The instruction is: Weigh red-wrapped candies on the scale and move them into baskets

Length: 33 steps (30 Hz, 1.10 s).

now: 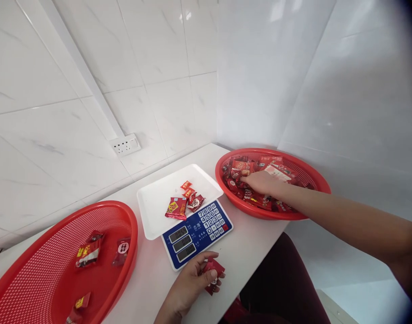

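Observation:
My left hand (199, 279) is closed around a red wrapped packet (214, 273) just in front of the blue scale (197, 234). On the scale's white tray (155, 211) lie several small red packets (176, 208). My right hand (260, 182) reaches into the right red basket (319, 177), which is filled with red packets (248, 194). Its fingers are bent down at the packets, and their tips are partly hidden, so whether they grip one cannot be made out.
A second red basket (129, 252) at the lower left holds a few packets (88, 253). The white table (148, 279) meets a tiled wall with a power socket (125, 144). My dark-clothed leg (282, 279) is below the table's edge.

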{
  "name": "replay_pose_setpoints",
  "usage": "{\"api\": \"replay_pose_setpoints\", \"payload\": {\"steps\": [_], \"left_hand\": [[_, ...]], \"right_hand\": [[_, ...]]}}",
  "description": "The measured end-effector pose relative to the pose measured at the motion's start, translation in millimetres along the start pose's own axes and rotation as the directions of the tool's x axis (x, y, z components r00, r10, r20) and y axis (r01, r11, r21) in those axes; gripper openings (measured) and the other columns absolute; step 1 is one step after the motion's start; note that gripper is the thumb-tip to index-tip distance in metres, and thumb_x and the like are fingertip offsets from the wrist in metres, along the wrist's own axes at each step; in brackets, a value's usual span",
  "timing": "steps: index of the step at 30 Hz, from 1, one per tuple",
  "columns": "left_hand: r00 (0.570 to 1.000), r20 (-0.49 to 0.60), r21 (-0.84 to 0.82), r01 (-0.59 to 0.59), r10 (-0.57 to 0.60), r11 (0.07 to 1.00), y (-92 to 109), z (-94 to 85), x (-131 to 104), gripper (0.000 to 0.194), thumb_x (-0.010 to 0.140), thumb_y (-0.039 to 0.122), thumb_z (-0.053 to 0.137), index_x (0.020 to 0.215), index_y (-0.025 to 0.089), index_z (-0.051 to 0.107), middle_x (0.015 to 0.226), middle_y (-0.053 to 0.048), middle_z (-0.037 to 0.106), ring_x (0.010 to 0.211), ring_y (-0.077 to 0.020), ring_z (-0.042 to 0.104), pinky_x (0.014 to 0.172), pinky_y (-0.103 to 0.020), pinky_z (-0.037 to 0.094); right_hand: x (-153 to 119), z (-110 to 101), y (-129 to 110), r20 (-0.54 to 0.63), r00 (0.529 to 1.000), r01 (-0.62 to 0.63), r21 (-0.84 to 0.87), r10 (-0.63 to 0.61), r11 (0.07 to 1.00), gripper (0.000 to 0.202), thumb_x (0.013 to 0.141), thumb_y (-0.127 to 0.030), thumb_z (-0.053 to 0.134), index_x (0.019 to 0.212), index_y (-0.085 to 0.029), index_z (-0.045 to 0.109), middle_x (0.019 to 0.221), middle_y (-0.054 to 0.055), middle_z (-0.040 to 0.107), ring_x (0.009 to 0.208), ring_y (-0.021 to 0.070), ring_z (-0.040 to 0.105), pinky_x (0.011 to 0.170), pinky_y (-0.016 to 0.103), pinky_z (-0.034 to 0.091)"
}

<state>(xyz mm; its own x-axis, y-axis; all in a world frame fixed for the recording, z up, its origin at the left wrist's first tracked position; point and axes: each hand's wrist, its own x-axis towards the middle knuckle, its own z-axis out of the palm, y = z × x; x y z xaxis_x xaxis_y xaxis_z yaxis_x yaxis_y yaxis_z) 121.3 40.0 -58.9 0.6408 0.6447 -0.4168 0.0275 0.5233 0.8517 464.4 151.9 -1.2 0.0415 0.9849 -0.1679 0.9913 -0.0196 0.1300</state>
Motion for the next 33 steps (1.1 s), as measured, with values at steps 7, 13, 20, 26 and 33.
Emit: {"api": "replay_pose_setpoints", "payload": {"steps": [7,13,20,26,33], "left_hand": [[1.000,0.005,0.017,0.011,-0.011,1.000,1.2,2.8,-1.0,0.062,0.065,0.046,0.076,0.114,0.014,0.054,0.086,-0.008,0.068,0.071,-0.0143,0.059,0.066,-0.029,0.046],[1.000,0.020,0.025,0.015,-0.015,1.000,-2.1,1.0,1.5,0.060,0.067,0.046,0.075,0.114,0.014,0.054,0.088,-0.008,0.068,0.072,-0.0146,0.060,0.067,-0.029,0.046],[1.000,0.013,0.040,0.007,-0.008,0.999,-5.4,-3.3,4.3,0.062,0.067,0.047,0.074,0.116,0.014,0.054,0.088,-0.009,0.067,0.071,-0.0148,0.059,0.064,-0.028,0.044],[1.000,-0.001,0.043,0.026,-0.026,0.999,-5.5,-2.5,4.4,0.065,0.063,0.051,0.075,0.114,0.015,0.054,0.087,-0.009,0.067,0.069,-0.0153,0.059,0.061,-0.027,0.043],[1.000,-0.008,0.057,0.025,-0.025,0.998,-2.1,-0.5,2.8,0.065,0.063,0.051,0.075,0.114,0.015,0.054,0.087,-0.009,0.068,0.070,-0.0155,0.060,0.063,-0.028,0.045]], "right_hand": [[2.5,3.0,23.4,-0.085,0.996,0.009,0.203,0.008,0.979,0.028,0.083,-0.029,0.047,0.105,-0.028,0.064,0.098,0.004,0.070,0.086,0.0227,0.065,0.068,0.029,0.045],[-4.2,-11.4,34.4,-0.160,0.987,0.031,0.363,0.030,0.931,0.031,0.084,-0.036,0.047,0.109,-0.026,0.063,0.097,0.002,0.069,0.084,0.0185,0.064,0.072,0.027,0.047],[-8.6,-23.8,46.2,-0.268,0.951,-0.035,0.411,0.157,0.911,0.035,0.080,-0.042,0.052,0.106,-0.024,0.068,0.113,0.008,0.060,0.104,0.0247,0.057,0.088,0.035,0.044],[-18.0,-31.2,45.1,-0.007,0.967,0.232,0.435,-0.254,0.870,0.042,0.085,-0.047,0.044,0.114,-0.026,0.065,0.113,0.003,0.066,0.103,0.0232,0.060,0.084,0.029,0.047],[-10.2,-2.4,18.4,0.005,0.995,0.099,0.161,-0.101,0.982,0.045,0.077,-0.022,0.050,0.120,-0.021,0.061,0.118,0.013,0.060,0.091,0.0289,0.063,0.070,0.034,0.047]]}}
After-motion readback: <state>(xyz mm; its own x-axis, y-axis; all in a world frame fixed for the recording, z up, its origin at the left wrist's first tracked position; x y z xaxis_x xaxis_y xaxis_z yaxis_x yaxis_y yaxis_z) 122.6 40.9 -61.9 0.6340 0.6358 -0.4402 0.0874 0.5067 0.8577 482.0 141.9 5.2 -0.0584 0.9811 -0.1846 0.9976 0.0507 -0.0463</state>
